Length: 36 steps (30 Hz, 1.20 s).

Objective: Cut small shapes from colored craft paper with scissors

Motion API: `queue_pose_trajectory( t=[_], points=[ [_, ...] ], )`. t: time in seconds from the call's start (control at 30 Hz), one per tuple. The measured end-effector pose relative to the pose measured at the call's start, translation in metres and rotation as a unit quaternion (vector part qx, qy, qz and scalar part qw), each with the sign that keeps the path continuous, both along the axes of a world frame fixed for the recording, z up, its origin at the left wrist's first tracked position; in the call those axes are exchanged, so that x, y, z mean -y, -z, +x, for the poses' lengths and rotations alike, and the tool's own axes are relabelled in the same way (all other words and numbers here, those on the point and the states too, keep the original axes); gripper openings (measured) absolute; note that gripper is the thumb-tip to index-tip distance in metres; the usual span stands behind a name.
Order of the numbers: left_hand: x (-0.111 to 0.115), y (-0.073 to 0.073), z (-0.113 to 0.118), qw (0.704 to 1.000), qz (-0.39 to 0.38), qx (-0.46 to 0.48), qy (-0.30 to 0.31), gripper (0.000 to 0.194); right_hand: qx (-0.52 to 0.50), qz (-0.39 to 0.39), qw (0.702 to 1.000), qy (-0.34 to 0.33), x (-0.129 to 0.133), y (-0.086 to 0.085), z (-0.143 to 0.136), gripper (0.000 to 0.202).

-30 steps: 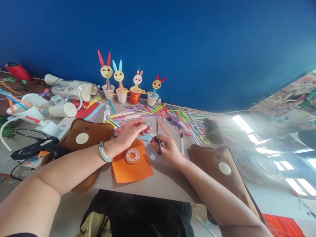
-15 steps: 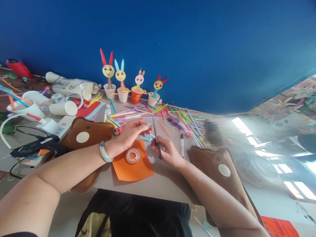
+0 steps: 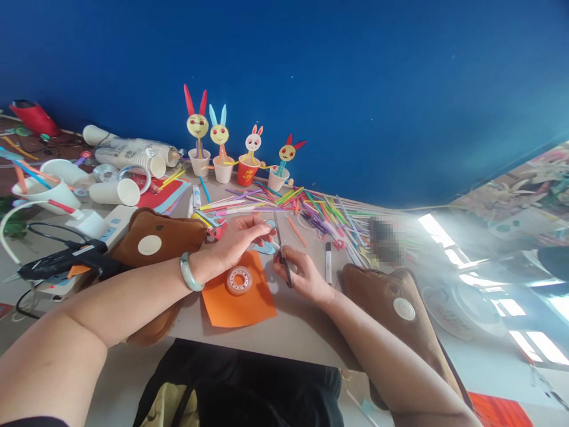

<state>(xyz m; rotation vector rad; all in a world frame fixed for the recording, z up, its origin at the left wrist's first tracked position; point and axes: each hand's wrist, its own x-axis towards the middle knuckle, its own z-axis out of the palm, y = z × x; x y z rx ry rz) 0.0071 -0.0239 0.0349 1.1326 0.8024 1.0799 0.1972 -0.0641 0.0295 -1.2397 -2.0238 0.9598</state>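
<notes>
Between the fingertips of my left hand (image 3: pixel 237 243) is a small light-blue piece of paper (image 3: pixel 271 225). My right hand (image 3: pixel 304 274) grips a pair of scissors (image 3: pixel 288 270) by the handles, the blades pointing away from me. The blades are close to the right of the blue piece; whether they touch it I cannot tell. Below my hands an orange sheet of paper (image 3: pixel 262 302) lies on the table, with a roll of clear tape (image 3: pixel 239 280) on it. More light-blue paper (image 3: pixel 265 248) lies beneath my left fingers.
Rabbit figures in cups (image 3: pixel 248 171) line the blue wall. Colourful strips (image 3: pixel 311 216) are scattered before them. Brown plush cushions (image 3: pixel 178 234) flank my arms, a black glue gun (image 3: pixel 62 261) lies left, and a marker (image 3: pixel 328 264) is right of the scissors. Paper cups (image 3: pixel 115 193) stand and lie at left.
The view has shifted very slightly. Both hands keep nearly the same position and grip, with the blue piece and the scissors still held.
</notes>
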Motion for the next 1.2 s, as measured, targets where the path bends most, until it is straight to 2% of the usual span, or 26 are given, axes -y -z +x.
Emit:
queue_pose_trajectory(
  t=[0.53,0.87,1.2],
  points=[
    [0.0006,-0.0016,0.0,1.0,-0.006,-0.013,-0.007,0.022,0.006,0.007,1.0,0.004,-0.001,0.0004,-0.0002,0.023],
    [-0.0003,-0.0014,-0.0005,1.0,-0.005,-0.011,-0.004,0.021,0.011,0.004,1.0,0.008,-0.0009,0.002,0.0,0.02],
    [-0.0076,0.0038,-0.0023,1.0,-0.011,-0.022,-0.015,0.033,-0.009,0.007,0.999,0.03,-0.0022,0.0023,0.0009,0.018]
  ],
)
